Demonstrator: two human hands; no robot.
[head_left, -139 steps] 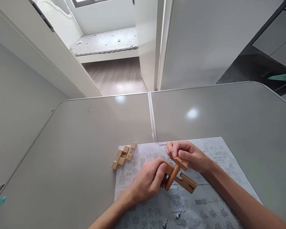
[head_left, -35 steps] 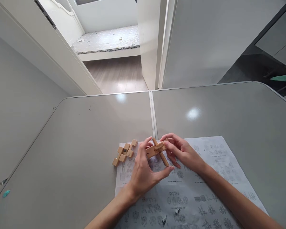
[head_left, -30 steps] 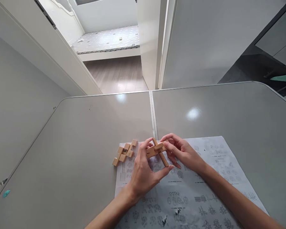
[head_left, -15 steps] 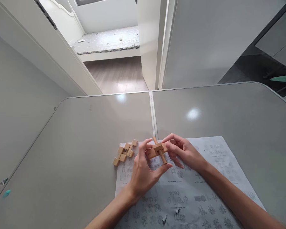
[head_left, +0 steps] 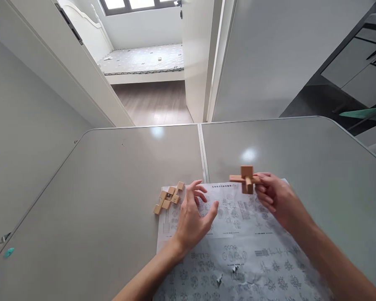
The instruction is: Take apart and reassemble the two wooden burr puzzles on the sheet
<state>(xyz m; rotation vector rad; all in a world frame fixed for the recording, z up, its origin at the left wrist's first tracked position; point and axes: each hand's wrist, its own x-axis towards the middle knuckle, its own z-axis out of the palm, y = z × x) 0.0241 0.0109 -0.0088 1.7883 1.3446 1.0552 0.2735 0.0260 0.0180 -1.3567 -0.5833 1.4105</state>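
My right hand [head_left: 274, 196] pinches one arm of a small wooden interlocking puzzle [head_left: 247, 179], made of crossed flat pieces and a stick, and holds it up over the far edge of the printed sheet. Empty, with thumb and fingers spread apart, my left hand [head_left: 196, 217] hovers over the sheet's left part. Just left of it, a second wooden puzzle [head_left: 168, 198] of joined notched blocks lies across the sheet's upper left corner. The printed paper sheet [head_left: 228, 251] carries many small diagrams and has torn spots near its middle.
A grey table [head_left: 119, 217] with a seam down its middle spreads beneath everything. Beyond its far edge, an open doorway shows a bed [head_left: 144, 62] and a white door [head_left: 197, 54]. Walls stand at left and right; a small teal object [head_left: 9, 252] is at lower left.
My right hand has carried the crossed wooden puzzle to the right and away from my left hand, which has let go of it. The camera view has tilted up slightly.
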